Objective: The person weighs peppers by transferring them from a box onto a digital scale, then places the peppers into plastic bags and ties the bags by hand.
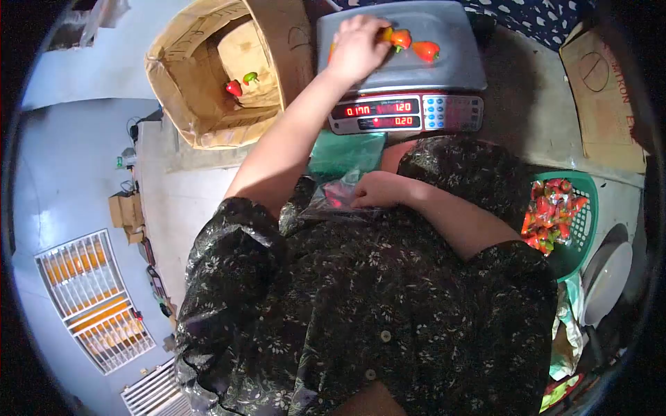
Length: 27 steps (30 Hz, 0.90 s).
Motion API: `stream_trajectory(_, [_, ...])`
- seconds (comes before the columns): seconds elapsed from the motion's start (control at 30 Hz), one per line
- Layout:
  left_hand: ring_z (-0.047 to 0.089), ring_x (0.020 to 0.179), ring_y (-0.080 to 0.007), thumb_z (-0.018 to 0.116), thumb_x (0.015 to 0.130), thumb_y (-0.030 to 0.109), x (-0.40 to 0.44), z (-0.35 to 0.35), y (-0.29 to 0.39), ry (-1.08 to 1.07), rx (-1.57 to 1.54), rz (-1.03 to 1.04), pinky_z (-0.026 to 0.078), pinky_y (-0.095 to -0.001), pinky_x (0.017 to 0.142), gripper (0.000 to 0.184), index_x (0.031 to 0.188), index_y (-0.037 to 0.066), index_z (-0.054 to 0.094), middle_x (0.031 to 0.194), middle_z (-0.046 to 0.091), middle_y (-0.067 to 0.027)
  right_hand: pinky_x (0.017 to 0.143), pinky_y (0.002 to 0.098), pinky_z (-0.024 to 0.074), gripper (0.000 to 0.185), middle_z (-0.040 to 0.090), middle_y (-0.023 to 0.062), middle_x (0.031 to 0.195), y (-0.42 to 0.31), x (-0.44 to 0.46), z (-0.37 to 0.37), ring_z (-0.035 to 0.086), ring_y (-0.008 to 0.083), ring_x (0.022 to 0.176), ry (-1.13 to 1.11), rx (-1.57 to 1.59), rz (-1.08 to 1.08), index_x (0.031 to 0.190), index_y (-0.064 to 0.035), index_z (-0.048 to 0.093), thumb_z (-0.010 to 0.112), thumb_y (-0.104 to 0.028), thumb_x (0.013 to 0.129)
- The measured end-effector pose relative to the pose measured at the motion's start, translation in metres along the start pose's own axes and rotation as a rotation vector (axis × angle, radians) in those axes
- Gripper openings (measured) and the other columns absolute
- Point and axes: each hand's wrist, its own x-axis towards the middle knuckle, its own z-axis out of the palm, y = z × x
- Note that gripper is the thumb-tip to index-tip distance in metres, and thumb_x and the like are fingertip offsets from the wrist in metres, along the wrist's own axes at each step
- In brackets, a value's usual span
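My left hand [357,45] reaches over the grey tray of a digital scale [444,76], its fingers curled down at an orange-yellow pepper [386,33]. Just right of the fingers lie two orange-red peppers [426,50]. A bit of orange also shows at the hand's left edge. The scale's red digits are lit. Close to my lap, my right hand [381,191] pinches a clear plastic bag [326,202] with something red inside. Beneath the scale's front edge rests a green plastic bag [347,154].
An open cardboard box [208,132] at upper left holds a red pepper [234,88] and a green one [250,77]. To my right stands a green basket [586,229] of red peppers, some in shiny plastic. Beside it leans a pale round lid or basin [610,281]. Another carton [603,104] stands behind.
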Motion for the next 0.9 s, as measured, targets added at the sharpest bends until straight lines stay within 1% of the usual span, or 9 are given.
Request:
stream_trajectory(0.17, [0.049, 0.107, -0.0284, 0.066, 0.073, 0.020, 0.033, 0.009, 0.022, -0.277, 0.413, 0.302, 0.035, -0.0460, 0.095, 0.052, 0.121, 0.015, 0.048, 0.114, 0.054, -0.0090, 0.066, 0.0394, 0.0448, 0.037, 0.063, 0.0175, 0.078, -0.001, 0.000, 0.000, 0.060, 0.0309, 0.070, -0.062, 0.117, 0.065, 0.087, -0.0021, 0.065, 0.058, -0.038, 0.082])
stream_trajectory(0.2, [0.048, 0.110, -0.0281, 0.067, 0.066, 0.022, 0.040, 0.013, 0.016, -0.271, 0.291, 0.256, 0.019, -0.0623, 0.100, 0.045, 0.108, 0.011, 0.054, 0.104, 0.055, -0.0115, 0.066, 0.0391, 0.0449, 0.036, 0.063, 0.0169, 0.078, -0.002, 0.001, -0.002, 0.060, 0.0302, 0.070, -0.071, 0.105, 0.069, 0.088, -0.0022, 0.065, 0.058, -0.038, 0.082])
stream_trajectory(0.3, [0.051, 0.102, -0.0261, 0.066, 0.063, 0.022, 0.045, -0.034, 0.044, -0.198, 0.260, 0.212, 0.023, -0.0572, 0.098, 0.044, 0.104, 0.010, 0.055, 0.098, 0.056, -0.0113, 0.066, 0.0389, 0.0451, 0.035, 0.064, 0.0156, 0.076, -0.001, 0.000, -0.006, 0.060, 0.0288, 0.069, -0.073, 0.085, 0.051, 0.089, -0.0024, 0.065, 0.058, -0.036, 0.081])
stream_trajectory(0.37, [0.051, 0.101, -0.0260, 0.064, 0.063, 0.018, 0.045, -0.060, 0.046, 0.081, 0.077, 0.176, 0.022, -0.0536, 0.096, 0.040, 0.101, 0.010, 0.055, 0.096, 0.056, -0.0093, 0.065, 0.0393, 0.0449, 0.034, 0.064, 0.0151, 0.076, 0.000, -0.002, -0.006, 0.060, 0.0286, 0.068, -0.045, 0.093, -0.007, 0.089, -0.0027, 0.064, 0.057, -0.035, 0.081])
stream_trajectory(0.43, [0.058, 0.078, -0.0207, 0.061, 0.070, 0.010, 0.039, -0.102, 0.056, 0.368, -0.159, 0.065, 0.044, -0.0333, 0.077, 0.023, 0.092, 0.005, 0.057, 0.083, 0.060, -0.0091, 0.065, 0.0397, 0.0447, 0.032, 0.063, 0.0148, 0.076, -0.006, -0.004, -0.010, 0.060, 0.0292, 0.069, -0.072, 0.092, 0.035, 0.089, -0.0023, 0.063, 0.057, -0.032, 0.080])
stream_trajectory(0.47, [0.052, 0.104, -0.0226, 0.064, 0.074, 0.006, 0.026, -0.097, 0.019, 0.493, -0.415, 0.026, 0.041, -0.0391, 0.093, 0.049, 0.119, 0.007, 0.044, 0.108, 0.056, -0.0101, 0.065, 0.0399, 0.0446, 0.031, 0.063, 0.0147, 0.076, -0.007, -0.004, -0.011, 0.060, 0.0295, 0.069, -0.086, 0.088, 0.058, 0.089, -0.0021, 0.063, 0.057, -0.031, 0.080])
stream_trajectory(0.5, [0.053, 0.100, -0.0188, 0.061, 0.075, -0.004, 0.018, -0.123, 0.010, 0.572, -0.369, 0.026, 0.044, -0.0321, 0.089, 0.045, 0.115, 0.002, 0.042, 0.106, 0.055, -0.0118, 0.065, 0.0400, 0.0446, 0.030, 0.063, 0.0147, 0.076, -0.004, -0.003, -0.009, 0.060, 0.0297, 0.070, -0.077, 0.071, 0.038, 0.088, -0.0018, 0.062, 0.057, -0.031, 0.080])
stream_trajectory(0.6, [0.052, 0.101, -0.0215, 0.059, 0.076, -0.005, -0.022, -0.173, 0.011, 0.889, -0.604, -0.066, 0.045, -0.0311, 0.089, 0.041, 0.112, 0.000, 0.039, 0.112, 0.049, -0.0150, 0.066, 0.0417, 0.0450, 0.028, 0.063, 0.0157, 0.077, 0.002, 0.000, -0.002, 0.060, 0.0319, 0.073, 0.008, 0.047, -0.012, 0.086, -0.0021, 0.062, 0.057, -0.029, 0.078])
stream_trajectory(0.9, [0.053, 0.088, -0.0138, 0.057, 0.081, 0.001, -0.123, -0.175, -0.090, 0.967, -0.622, -0.415, 0.043, -0.0257, 0.074, 0.037, 0.114, 0.003, 0.040, 0.104, 0.053, -0.0090, 0.068, 0.0461, 0.0444, 0.028, 0.061, 0.0194, 0.079, -0.001, 0.001, -0.004, 0.059, 0.0377, 0.078, 0.264, 0.022, -0.101, 0.081, -0.0024, 0.061, 0.054, -0.029, 0.080])
